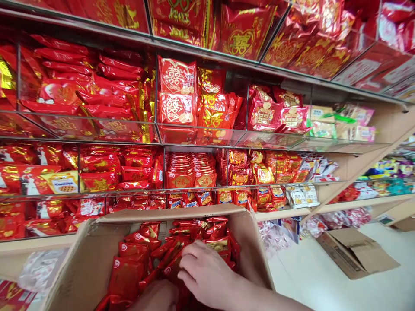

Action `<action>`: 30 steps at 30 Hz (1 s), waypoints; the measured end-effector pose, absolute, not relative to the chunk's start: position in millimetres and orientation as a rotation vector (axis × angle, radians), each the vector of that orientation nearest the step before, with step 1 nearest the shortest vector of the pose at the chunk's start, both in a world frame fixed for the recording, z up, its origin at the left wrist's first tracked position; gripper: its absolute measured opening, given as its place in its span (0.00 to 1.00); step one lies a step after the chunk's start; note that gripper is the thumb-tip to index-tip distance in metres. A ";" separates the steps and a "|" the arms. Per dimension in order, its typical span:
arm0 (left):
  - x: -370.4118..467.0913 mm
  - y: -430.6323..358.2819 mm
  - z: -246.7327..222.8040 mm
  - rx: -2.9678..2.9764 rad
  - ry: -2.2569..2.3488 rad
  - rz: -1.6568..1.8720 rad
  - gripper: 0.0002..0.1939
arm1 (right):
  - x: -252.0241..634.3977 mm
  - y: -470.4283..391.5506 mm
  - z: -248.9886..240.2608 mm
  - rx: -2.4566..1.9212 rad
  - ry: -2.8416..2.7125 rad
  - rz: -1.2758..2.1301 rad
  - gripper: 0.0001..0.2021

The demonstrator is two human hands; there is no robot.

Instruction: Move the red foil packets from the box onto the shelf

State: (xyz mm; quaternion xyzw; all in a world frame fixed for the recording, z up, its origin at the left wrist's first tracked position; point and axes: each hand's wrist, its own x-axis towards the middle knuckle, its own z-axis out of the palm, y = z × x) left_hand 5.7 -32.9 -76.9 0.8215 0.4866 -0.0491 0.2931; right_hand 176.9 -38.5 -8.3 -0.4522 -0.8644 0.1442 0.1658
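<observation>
An open cardboard box [87, 250] stands before the shelves and holds many shiny red packets [126, 276] with gold print. My right hand [207, 272] is inside the box at its middle, with fingers bent and close together over the packets; what lies under the fingertips is hidden. Lower and to the left, my left hand [158, 296] reaches down among the packets. It is dim and cut by the bottom edge of the view, and its fingers are out of sight.
Glass-fronted shelves [207, 136] full of red and gold packets rise behind the box. A flattened cardboard carton [356, 250] lies on the pale floor [301, 280] at the right. Clear plastic bags [275, 235] sit under the lowest shelf.
</observation>
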 end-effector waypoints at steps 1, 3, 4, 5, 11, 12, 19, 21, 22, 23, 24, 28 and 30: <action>3.1 -30.0 -70.6 2.174 1.307 -0.084 0.08 | 177.7 -39.5 -17.3 -1.353 -2.383 0.510 0.07; -1.4 -21.9 -56.3 2.151 1.314 -0.003 0.09 | 181.3 -38.2 -29.3 -1.465 -2.233 0.701 0.11; -2.8 -17.4 -49.0 2.130 1.309 0.047 0.10 | 183.2 -36.7 -32.3 -1.501 -2.170 0.781 0.13; -3.5 -13.1 -42.2 2.083 1.306 0.127 0.11 | 184.9 -34.8 -33.5 -1.524 -2.112 0.850 0.13; 9.9 -10.5 -23.2 1.509 1.366 0.849 0.12 | 185.1 -24.2 -26.2 -1.593 -1.626 0.946 0.20; 13.5 -13.3 -22.5 1.483 1.381 0.888 0.13 | 184.1 -23.4 -25.2 -1.584 -1.573 0.905 0.20; 17.4 -21.6 -19.4 1.553 1.527 0.982 0.11 | 175.9 -30.1 -24.4 -1.450 -1.528 0.768 0.17; 15.0 -20.7 -20.0 1.577 1.538 1.008 0.11 | 174.3 -32.5 -24.4 -1.386 -1.488 0.772 0.17; 14.3 -20.2 -20.0 1.579 1.533 1.028 0.11 | 174.3 -33.3 -24.4 -1.337 -1.463 0.788 0.17; 14.2 -19.7 -19.6 1.552 1.523 1.052 0.11 | 175.0 -34.0 -24.1 -1.275 -1.424 0.833 0.17; 14.7 -19.4 -18.8 1.482 1.505 1.074 0.11 | 176.4 -34.5 -23.4 -1.204 -1.370 0.908 0.17; 21.3 -22.8 -15.7 0.841 1.341 1.042 0.14 | 185.7 -35.7 -15.2 -0.928 -1.292 1.208 0.09; 26.3 -28.4 -18.8 0.664 1.227 0.960 0.17 | 189.4 -36.2 -9.3 -0.817 -1.465 1.270 0.19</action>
